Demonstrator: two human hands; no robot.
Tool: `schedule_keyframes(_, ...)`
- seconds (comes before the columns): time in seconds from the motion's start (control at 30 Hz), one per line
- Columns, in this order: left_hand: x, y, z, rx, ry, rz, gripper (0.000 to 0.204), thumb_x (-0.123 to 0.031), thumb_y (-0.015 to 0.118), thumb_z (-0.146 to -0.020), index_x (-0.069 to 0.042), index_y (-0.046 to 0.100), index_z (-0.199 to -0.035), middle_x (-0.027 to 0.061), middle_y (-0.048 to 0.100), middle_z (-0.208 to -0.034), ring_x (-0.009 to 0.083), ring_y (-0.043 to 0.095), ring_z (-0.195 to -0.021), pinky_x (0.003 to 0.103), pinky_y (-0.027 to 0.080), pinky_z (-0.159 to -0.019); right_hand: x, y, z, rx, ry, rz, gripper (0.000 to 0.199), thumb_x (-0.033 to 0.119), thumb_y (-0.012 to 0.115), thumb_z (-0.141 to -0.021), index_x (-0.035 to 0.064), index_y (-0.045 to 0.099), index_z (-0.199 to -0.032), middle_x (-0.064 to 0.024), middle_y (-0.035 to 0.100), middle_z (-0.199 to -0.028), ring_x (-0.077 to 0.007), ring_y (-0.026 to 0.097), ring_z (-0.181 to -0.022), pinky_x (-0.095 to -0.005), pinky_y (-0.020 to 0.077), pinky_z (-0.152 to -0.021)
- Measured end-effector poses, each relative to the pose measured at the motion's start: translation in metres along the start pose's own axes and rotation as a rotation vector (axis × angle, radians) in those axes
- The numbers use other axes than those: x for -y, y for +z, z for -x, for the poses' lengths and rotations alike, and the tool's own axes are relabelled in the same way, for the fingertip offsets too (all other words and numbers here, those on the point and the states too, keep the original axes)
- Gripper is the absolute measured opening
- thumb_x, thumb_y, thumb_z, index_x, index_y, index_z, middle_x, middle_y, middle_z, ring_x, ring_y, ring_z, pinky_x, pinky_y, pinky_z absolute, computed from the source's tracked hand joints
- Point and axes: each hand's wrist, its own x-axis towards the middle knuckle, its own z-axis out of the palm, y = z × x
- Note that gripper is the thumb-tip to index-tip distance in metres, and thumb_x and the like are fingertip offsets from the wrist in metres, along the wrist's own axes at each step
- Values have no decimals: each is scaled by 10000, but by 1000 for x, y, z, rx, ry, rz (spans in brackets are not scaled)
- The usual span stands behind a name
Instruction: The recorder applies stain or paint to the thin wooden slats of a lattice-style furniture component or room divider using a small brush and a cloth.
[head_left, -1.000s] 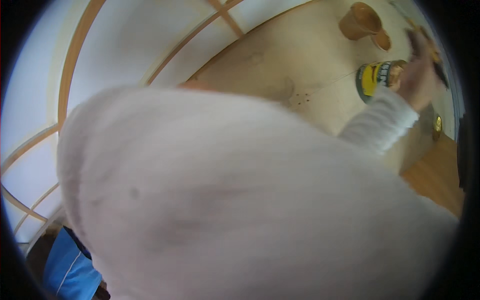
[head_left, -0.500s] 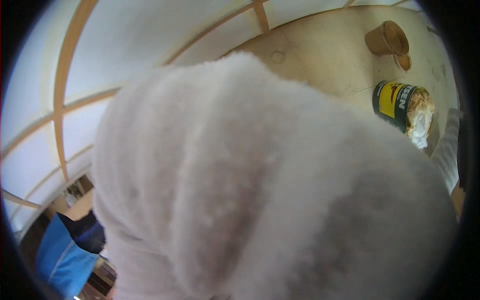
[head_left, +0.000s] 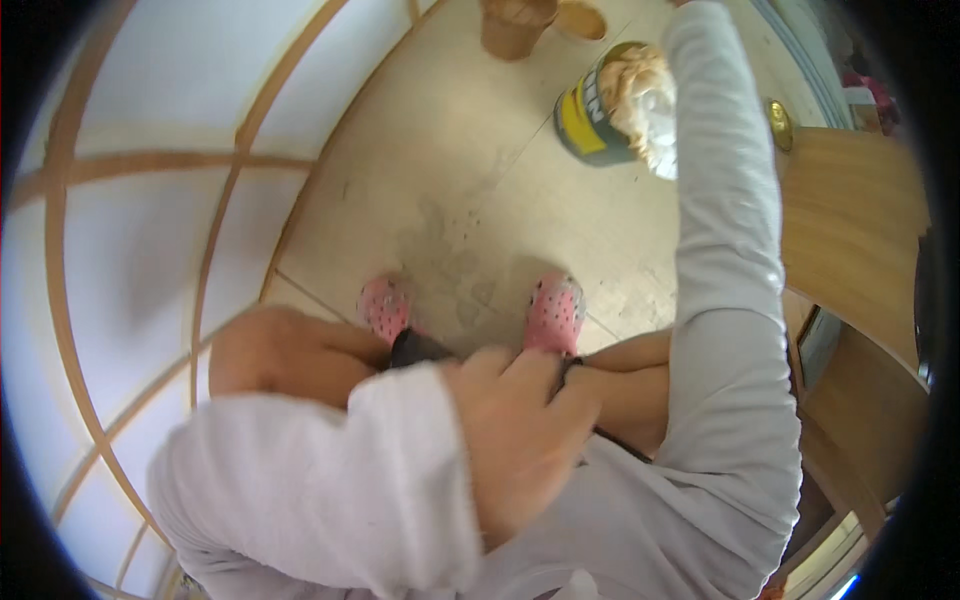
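- The pale sleeve that filled the view a second ago has dropped away, so the floor (head_left: 470, 190) shows again.
- The left hand (head_left: 525, 430) rests on the knees, loosely curled, its grip holding nothing visible.
- The right arm (head_left: 725, 250) stretches up past the yellow can (head_left: 590, 110); its hand is out of view.
- The can stands on the floor ahead of the pink shoes (head_left: 555, 312), stuffed with crumpled wrapping, near a brown cup (head_left: 512, 30).

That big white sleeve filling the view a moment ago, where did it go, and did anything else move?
The white sleeve dropped low, uncovering the knees and pink shoes. The left hand now rests by the knee, holding nothing. The right arm stretches up past the yellow tub; its hand is cut off. The tub and brown cup stayed on the floor.
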Motion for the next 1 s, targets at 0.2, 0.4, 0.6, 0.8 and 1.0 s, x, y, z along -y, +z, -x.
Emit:
schedule_keyframes(0.2, 28, -38, -3, 274, 419, 957, 346, -96, 424, -920, 60, 501, -1219, 306, 534, -1136, 372, 593, -910, 367, 482, -803, -17, 41, 11, 59, 369, -504, 165, 166, 669, -691, 5, 657, -724, -105, 645, -650, -168, 619, -594, -296, 487, -538)
schedule_keyframes(0.4, 40, -14, 4, 147, 603, 1226, 278, -308, 575, -877, -161, 596, -1113, 179, 487, -1298, 364, 555, -1027, 505, 403, -886, -22, 90, 4, 141, 260, -568, 135, 142, 637, -704, 13, 669, -730, -138, 660, -669, -188, 635, -577, -301, 499, -529)
schedule_keyframes(0.6, 17, -3, 15, -228, 609, 1296, 269, -252, 523, -909, -20, 581, -1032, 177, 544, -1156, 321, 579, -948, 419, 442, -837, -43, 109, -11, 52, -538, 557, 230, 208, 572, -739, -6, 654, -749, -239, 634, -768, -346, 635, -709, -391, 505, -675)
schedule_keyframes(0.8, -1, -27, 20, -107, 198, 1344, 211, -133, 503, -917, 54, 518, -1014, 212, 528, -1040, 276, 555, -1001, 375, 444, -887, -66, 143, 4, -74, 239, -169, 258, 223, 602, -717, -12, 651, -813, -248, 633, -873, -385, 622, -826, -427, 501, -741)
schedule_keyframes(1.0, 11, -25, 32, 27, -78, 1003, 192, -25, 507, -889, 43, 485, -1068, 153, 541, -1056, 186, 568, -910, 299, 450, -806, -35, 145, 10, 98, 354, -72, 295, 214, 645, -669, -6, 649, -865, -247, 637, -891, -382, 622, -867, -417, 501, -784)
